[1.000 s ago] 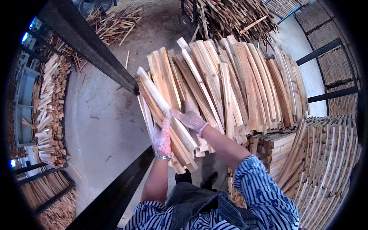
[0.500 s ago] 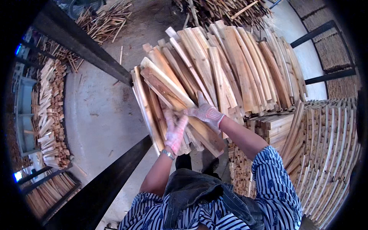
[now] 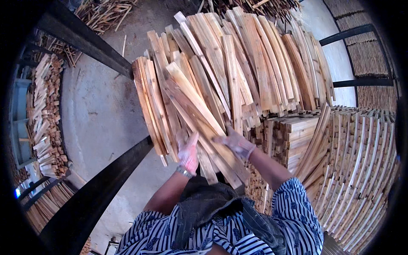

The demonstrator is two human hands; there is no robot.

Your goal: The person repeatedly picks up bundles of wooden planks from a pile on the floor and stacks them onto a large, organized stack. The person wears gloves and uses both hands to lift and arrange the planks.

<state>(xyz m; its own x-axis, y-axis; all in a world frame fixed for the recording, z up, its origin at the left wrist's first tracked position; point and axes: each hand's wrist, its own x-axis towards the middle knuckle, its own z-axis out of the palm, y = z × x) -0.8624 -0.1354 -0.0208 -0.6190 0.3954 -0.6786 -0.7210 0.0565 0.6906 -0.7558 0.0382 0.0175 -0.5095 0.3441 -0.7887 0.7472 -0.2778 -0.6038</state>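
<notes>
Two loose wooden boards (image 3: 204, 114) lie slantwise across the near left part of a big pile of boards (image 3: 255, 63), their near ends sticking out toward my body. My left hand (image 3: 188, 153), in a pale knit glove, is against the left side of these boards. Its thumb and fingers are apart, and the fingertips are blurred among the wood. From the right, my gloved right hand (image 3: 237, 143) grips the upper board near its near end, fingers over the face. The undersides of the boards are hidden.
Dark metal posts (image 3: 106, 182) rise at the left of the pile. Tight stacks of sticks (image 3: 357, 170) stand at the right, another stack (image 3: 46, 119) at the far left. Scrap wood (image 3: 104, 15) is heaped on the concrete floor (image 3: 97, 110) at the back.
The slanted boards have turned slightly steeper, with their near ends closer to my body. Both hands have moved a little nearer with them. The whole view has shifted slightly.
</notes>
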